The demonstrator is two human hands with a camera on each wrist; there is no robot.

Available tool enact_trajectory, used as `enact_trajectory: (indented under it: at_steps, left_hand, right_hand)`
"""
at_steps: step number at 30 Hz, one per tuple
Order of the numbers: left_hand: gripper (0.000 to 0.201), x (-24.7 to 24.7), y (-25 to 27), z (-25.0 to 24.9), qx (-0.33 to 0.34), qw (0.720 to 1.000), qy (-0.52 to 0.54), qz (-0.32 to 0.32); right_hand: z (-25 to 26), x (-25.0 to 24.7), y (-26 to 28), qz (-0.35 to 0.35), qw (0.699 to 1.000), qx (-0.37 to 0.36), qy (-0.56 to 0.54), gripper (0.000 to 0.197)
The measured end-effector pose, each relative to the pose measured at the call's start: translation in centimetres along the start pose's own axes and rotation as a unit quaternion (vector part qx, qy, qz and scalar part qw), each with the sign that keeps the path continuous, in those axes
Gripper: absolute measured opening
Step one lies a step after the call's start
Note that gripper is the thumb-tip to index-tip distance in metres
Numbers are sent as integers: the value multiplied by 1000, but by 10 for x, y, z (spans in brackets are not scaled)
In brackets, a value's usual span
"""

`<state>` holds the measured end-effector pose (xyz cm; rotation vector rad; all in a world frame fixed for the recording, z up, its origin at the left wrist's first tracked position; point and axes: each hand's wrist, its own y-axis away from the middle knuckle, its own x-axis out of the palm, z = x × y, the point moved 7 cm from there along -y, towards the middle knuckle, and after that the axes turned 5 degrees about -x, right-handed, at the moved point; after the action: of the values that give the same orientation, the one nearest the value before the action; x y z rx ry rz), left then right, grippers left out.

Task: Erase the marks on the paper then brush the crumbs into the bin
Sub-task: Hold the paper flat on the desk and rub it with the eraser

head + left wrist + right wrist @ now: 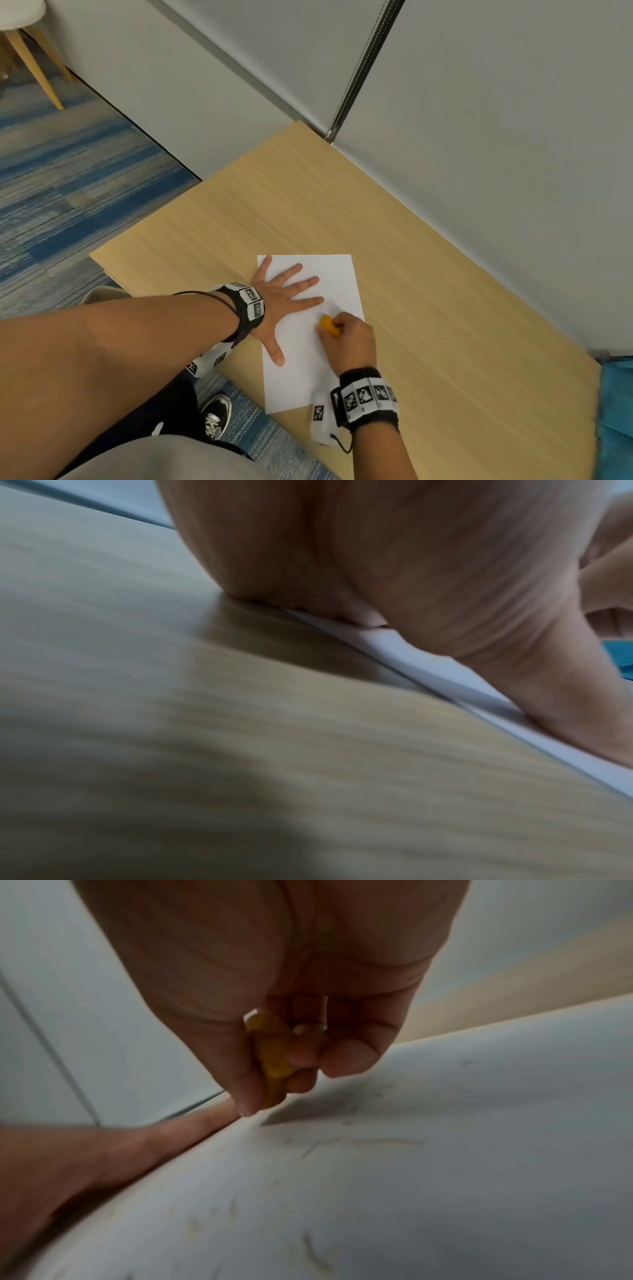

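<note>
The left hand (274, 303) lies spread flat on the paper (337, 277) on the tabletop (445, 325) — just beside its fingertips, the right hand (352, 337) pinches a yellow eraser (329, 325), tip down on the sheet.

even, soft indoor light in the head view, with straight edges bowing toward the frame borders. both wrist views are blurred and dim; a dark shadow covers the near counter (171, 818) in the left one.
</note>
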<state>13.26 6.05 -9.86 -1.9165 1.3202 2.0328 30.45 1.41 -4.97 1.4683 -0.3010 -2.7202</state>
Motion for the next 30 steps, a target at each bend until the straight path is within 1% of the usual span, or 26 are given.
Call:
enact_trajectory:
  at_steps: [1, 3, 5, 8, 11, 14, 15, 17, 18, 22, 24, 27, 30]
  left_hand:
    - [147, 0, 0, 0, 1, 1000, 1, -1]
    - [146, 0, 0, 0, 1, 1000, -1, 2]
    - [146, 1, -1, 0, -1, 1000, -3, 6]
    - [146, 0, 1, 0, -3, 1000, -2, 12]
    - [145, -2, 2, 0, -6, 1000, -5, 20]
    - [145, -2, 4, -3, -20, 999, -1, 31]
    - [144, 0, 6, -4, -27, 999, 1, 32]
    - [139, 6, 14, -5, -37, 999, 10, 30]
    - [135, 10, 20, -6, -42, 999, 16, 28]
    - [117, 20, 41, -4, -66, 997, 19, 29]
    - [113, 13, 41, -4, -54, 998, 27, 16]
    - [118, -3, 29, -6, -12, 1000, 24, 9]
    - [129, -6, 15, 0, -21, 999, 14, 30]
  right_hand:
    - [-8, -5, 1, -14, 999, 12, -26, 31]
    - [-20, -6, 12, -16, 997, 26, -69, 31]
    - [-28, -5, 27, -17, 996, 31, -78, 29]
    - [-34, -5, 45, -45, 995, 35, -84, 22]
    - [-38, -7, 52, -89, 987, 53, -122, 11]
    - [-43, -7, 57, -101, 984, 61, -137, 6]
    - [-42, -9, 58, -100, 983, 60, -142, 7]
    - [-41, -11, 59, -97, 981, 61, -154, 17]
    - [-41, -12, 58, -94, 981, 60, -160, 19]
    - [-34, -7, 56, -79, 979, 49, -180, 14]
    - [-28, 0, 54, -70, 978, 41, -191, 10]
    - [-18, 10, 52, -51, 981, 12, -188, 9]
    - [-12, 15, 46, -28, 988, -9, -153, 13]
